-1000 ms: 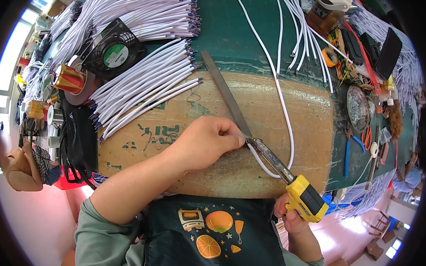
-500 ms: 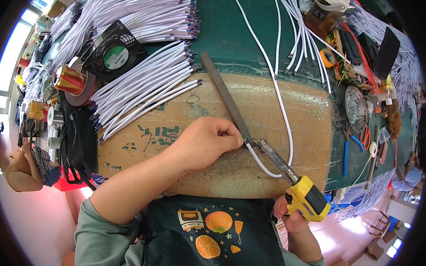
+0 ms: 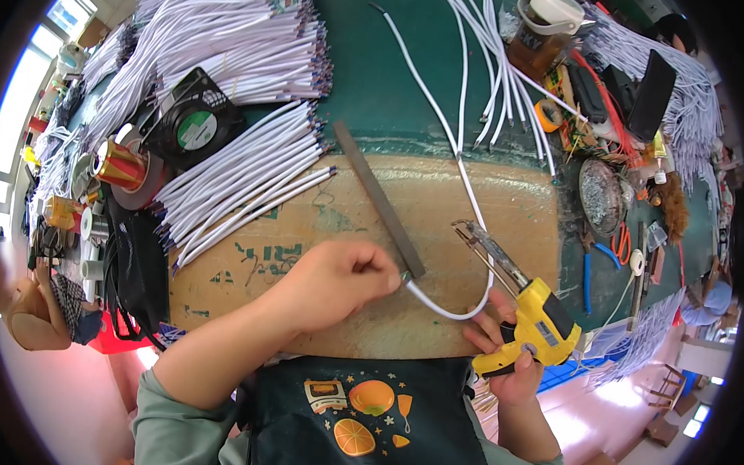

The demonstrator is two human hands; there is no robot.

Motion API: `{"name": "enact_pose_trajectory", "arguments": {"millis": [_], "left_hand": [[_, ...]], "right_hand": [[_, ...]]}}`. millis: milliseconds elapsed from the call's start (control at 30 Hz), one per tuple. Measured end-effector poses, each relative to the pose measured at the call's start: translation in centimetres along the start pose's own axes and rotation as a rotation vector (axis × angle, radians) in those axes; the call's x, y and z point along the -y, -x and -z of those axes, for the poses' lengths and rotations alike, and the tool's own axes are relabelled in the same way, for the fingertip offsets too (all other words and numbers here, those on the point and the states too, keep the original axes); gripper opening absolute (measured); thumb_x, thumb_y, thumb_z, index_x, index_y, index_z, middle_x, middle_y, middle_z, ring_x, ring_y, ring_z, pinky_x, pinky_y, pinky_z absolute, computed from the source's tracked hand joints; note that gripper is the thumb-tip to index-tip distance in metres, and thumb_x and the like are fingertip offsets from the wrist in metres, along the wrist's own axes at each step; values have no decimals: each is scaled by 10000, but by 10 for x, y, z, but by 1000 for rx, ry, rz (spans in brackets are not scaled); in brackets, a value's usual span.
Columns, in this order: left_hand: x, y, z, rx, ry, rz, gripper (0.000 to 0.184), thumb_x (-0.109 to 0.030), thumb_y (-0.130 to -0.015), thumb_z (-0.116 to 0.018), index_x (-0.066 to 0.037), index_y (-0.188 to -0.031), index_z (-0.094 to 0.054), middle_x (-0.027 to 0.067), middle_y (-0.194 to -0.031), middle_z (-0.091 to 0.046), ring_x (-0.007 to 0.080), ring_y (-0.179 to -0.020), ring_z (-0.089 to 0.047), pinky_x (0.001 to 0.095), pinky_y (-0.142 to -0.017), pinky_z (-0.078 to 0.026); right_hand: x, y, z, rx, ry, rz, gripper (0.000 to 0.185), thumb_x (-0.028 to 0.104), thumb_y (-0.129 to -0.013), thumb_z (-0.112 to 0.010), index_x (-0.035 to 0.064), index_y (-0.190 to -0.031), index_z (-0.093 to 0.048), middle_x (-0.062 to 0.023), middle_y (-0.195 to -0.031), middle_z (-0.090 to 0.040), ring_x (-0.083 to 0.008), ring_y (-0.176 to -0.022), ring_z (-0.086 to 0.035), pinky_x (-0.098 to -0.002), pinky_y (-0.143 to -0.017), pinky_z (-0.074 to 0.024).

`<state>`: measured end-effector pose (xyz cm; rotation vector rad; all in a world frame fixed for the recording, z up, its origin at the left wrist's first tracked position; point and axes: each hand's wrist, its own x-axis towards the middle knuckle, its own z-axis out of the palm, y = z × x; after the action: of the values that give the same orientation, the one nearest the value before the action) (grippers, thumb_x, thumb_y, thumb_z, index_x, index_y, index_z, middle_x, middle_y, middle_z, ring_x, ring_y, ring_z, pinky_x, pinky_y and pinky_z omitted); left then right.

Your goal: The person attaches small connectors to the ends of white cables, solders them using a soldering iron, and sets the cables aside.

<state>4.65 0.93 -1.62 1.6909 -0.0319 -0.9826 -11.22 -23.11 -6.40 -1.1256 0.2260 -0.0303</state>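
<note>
The left hand's (image 3: 341, 282) grip pinches one end of a white cable (image 3: 445, 315) just beside a metal bar (image 3: 379, 202), apparently to steady the tip, while the right hand's (image 3: 511, 386) grip wraps a yellow soldering gun (image 3: 543, 329). The gun's nose points up and away, apart from the left fingertips, likely to spare them heat. The cable loops over cardboard (image 3: 529, 230) that seems to shield the green surface (image 3: 365, 76). Cardboard gives room between the bar and a bundle (image 3: 243, 179); its near edge runs close to the apron (image 3: 440, 407), and pliers (image 3: 587, 281) lie beyond its right edge.
</note>
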Motion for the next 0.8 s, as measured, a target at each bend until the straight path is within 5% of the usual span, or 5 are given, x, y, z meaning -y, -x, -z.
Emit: {"name": "enact_pose_trajectory", "arguments": {"millis": [133, 500, 600, 667, 800], "left_hand": [[7, 36, 16, 100, -368, -595, 151, -154, -815, -671, -38, -911, -664, 77, -798, -633, 190, -652, -585, 294, -624, -471], [-39, 105, -6, 342, -618, -807, 267, -48, -797, -683, -59, -1063, -673, 64, -811, -655, 217, -703, -645, 324, -652, -534], [-34, 88, 4, 215, -517, -926, 284, -130, -842, -660, -88, -1122, -644, 32, -839, -649, 170, -697, -651, 286, -547, -503], [-55, 80, 16, 111, -212, -226, 163, -62, -815, -682, 6, -961, -659, 97, -826, -673, 162, -656, -644, 274, -562, -505], [-56, 15, 40, -48, 507, -473, 221, -47, -875, -613, 10, -1084, -567, 107, -835, -628, 145, -617, -621, 247, -501, -508]], "right_hand": [[4, -27, -18, 52, -21, 67, 819, 481, -821, -647, 28, -1394, -276, -268, -1385, -383, -423, -1246, -443, -519, -1012, -399], [7, -61, -91, 503, -129, -59, 801, 408, -829, -669, 41, -1427, -282, -184, -1391, -425, -325, -1261, -453, -454, -1074, -328], [12, -65, -92, 363, -203, -16, 812, 397, -814, -687, -3, -1401, -294, -210, -1392, -405, -329, -1268, -443, -435, -1061, -355], [10, -65, -77, 278, -234, 18, 806, 398, -800, -699, 3, -1386, -312, -215, -1405, -379, -374, -1259, -442, -459, -1053, -372], [27, -60, -48, 132, -238, 80, 643, 429, -809, -672, 34, -1253, -425, -232, -1391, -380, -409, -1250, -444, -512, -1035, -383]]}}
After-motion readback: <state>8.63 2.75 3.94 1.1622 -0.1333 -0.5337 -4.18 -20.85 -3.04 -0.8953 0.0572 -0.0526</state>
